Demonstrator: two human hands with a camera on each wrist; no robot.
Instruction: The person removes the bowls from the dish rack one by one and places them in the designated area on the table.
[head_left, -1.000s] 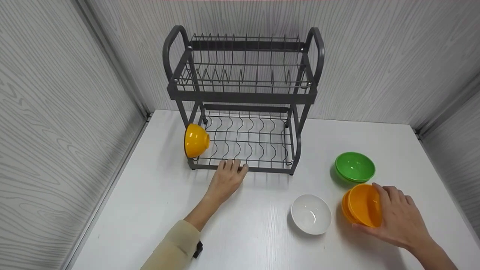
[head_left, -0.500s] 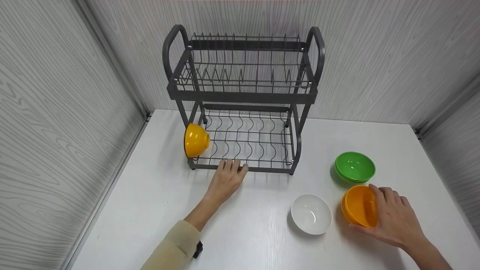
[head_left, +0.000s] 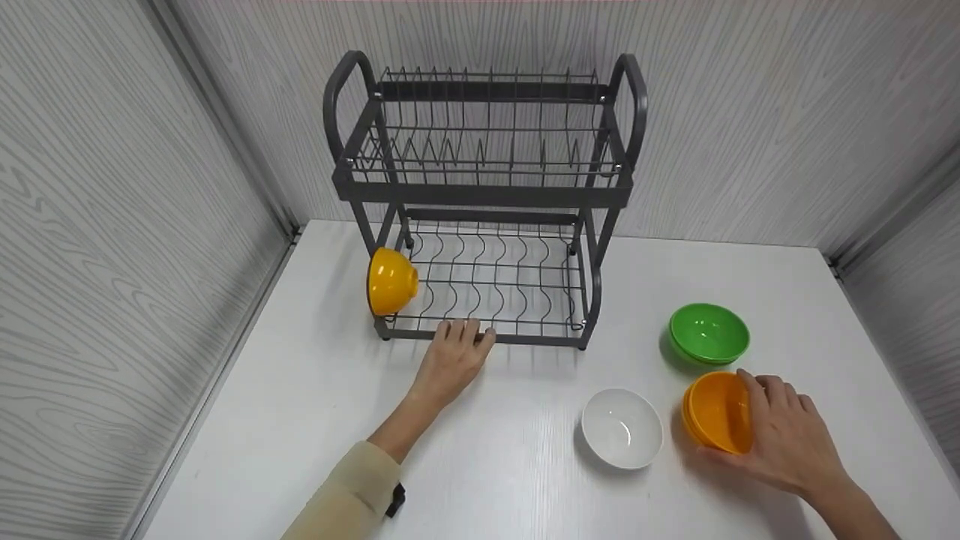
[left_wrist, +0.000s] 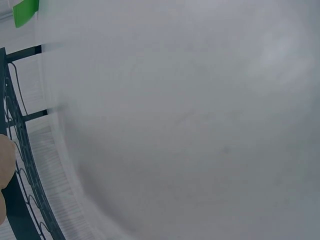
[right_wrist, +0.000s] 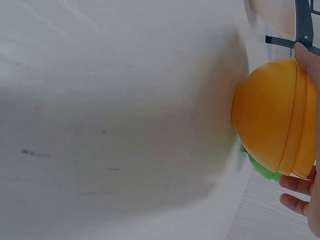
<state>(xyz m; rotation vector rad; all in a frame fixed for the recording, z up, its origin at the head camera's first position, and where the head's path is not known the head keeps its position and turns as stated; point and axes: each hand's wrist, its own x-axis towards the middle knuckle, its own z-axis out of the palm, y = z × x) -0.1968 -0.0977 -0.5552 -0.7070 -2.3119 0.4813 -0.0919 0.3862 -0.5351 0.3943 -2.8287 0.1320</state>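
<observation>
My left hand (head_left: 452,361) holds the front rail of a dark grey two-tier dish rack (head_left: 484,196), fingers over the bar and thumb against it. Only its fingertips (left_wrist: 6,162) show at the left edge of the left wrist view. At the right, my right hand (head_left: 793,439) grips the rim of the top orange bowl (head_left: 718,411) between thumb and fingers. That bowl sits tilted in a nested orange stack, whose lowest bowl (right_wrist: 265,112) stands on the table in the right wrist view. Another orange bowl (head_left: 393,282) stands on its side at the left end of the rack's lower tier.
A white bowl (head_left: 622,429) stands just left of the orange stack. Behind the stack are nested green bowls (head_left: 709,334). Wood-grain panels (head_left: 757,127) wall the white table (head_left: 510,472) at the back and sides. A small black object (head_left: 396,499) lies by the left sleeve.
My right hand has moved slightly left, and the top orange bowl has settled lower into the stack with less tilt. The left hand keeps its place on the rack.
</observation>
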